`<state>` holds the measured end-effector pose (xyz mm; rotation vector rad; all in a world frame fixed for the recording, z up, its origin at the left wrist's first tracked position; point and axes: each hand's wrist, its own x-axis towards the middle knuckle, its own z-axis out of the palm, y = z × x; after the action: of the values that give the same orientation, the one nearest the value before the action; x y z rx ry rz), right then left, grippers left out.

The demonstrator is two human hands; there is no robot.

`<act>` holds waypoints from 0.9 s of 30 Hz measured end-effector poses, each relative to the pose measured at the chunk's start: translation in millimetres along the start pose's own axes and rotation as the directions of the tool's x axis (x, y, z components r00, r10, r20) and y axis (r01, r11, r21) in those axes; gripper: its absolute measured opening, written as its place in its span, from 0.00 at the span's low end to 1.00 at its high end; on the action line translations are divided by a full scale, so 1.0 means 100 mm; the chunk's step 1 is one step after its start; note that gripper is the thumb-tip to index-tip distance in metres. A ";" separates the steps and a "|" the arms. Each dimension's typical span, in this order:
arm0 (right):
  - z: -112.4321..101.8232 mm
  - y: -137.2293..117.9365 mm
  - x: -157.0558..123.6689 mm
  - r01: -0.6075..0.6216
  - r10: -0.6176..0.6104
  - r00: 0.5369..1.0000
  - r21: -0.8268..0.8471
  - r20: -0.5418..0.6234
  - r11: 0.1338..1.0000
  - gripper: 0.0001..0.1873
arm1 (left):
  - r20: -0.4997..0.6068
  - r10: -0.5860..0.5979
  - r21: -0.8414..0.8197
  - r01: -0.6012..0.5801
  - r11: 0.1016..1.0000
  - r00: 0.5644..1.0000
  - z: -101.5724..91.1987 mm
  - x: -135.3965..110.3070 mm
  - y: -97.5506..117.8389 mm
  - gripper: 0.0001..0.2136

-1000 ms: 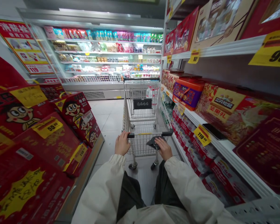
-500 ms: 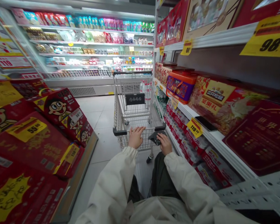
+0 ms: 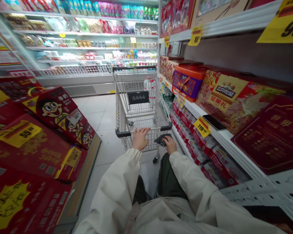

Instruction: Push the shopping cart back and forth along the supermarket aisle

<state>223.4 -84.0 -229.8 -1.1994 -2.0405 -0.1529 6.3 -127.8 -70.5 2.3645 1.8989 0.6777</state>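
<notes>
A metal shopping cart (image 3: 119, 110) stands in front of me, with a near rail and dark corner pieces. My left hand (image 3: 140, 139) is at this near rail, its fingers bent over the top. To the right, my right hand (image 3: 169, 143) is closed on a dark grey, folded, soft-looking item (image 3: 161, 139) just below the rail; its exact kind is unclear. Pink-capped bottles (image 3: 151, 86) show at the cart's far right side; I cannot tell whether they are inside it or beyond.
Red gift boxes (image 3: 39, 146) are stacked on a low platform at left. On the right, a white shelf (image 3: 224, 143) bears boxes, an orange-purple tub (image 3: 188, 83) and a black phone (image 3: 213, 122). Refrigerated shelves (image 3: 88, 78) stand ahead. Pale tiled floor (image 3: 101, 130) runs between.
The view has tilted down and come slightly nearer the refrigerated shelves. The cart and both hands appear a little higher and further left in view. Each hand keeps its place and hold.
</notes>
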 end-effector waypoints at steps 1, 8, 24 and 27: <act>-0.03 -0.01 0.02 0.007 -0.007 1.000 0.011 0.000 1.000 0.30 | 0.002 0.002 0.000 -0.002 1.000 1.000 0.00 0.00 0.00 0.33; -0.08 -0.08 0.11 -0.005 0.005 1.000 0.025 -0.023 1.000 0.28 | 0.000 0.002 0.008 -0.002 1.000 1.000 0.02 -0.02 0.02 0.32; 0.08 -0.05 -0.03 0.069 -0.069 0.995 0.001 -0.073 0.998 0.30 | -0.037 -0.146 0.023 0.147 0.989 0.989 -0.49 -0.30 -0.89 0.25; 0.03 -0.10 -0.01 0.106 -0.104 0.988 0.015 -0.111 0.994 0.32 | -0.045 -0.118 0.013 0.118 0.993 0.992 -0.45 -0.30 -0.90 0.25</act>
<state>214.3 -88.8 -229.7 -1.0486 -2.0044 -0.2427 -97.4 -143.4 -65.7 2.2422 2.0504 0.7136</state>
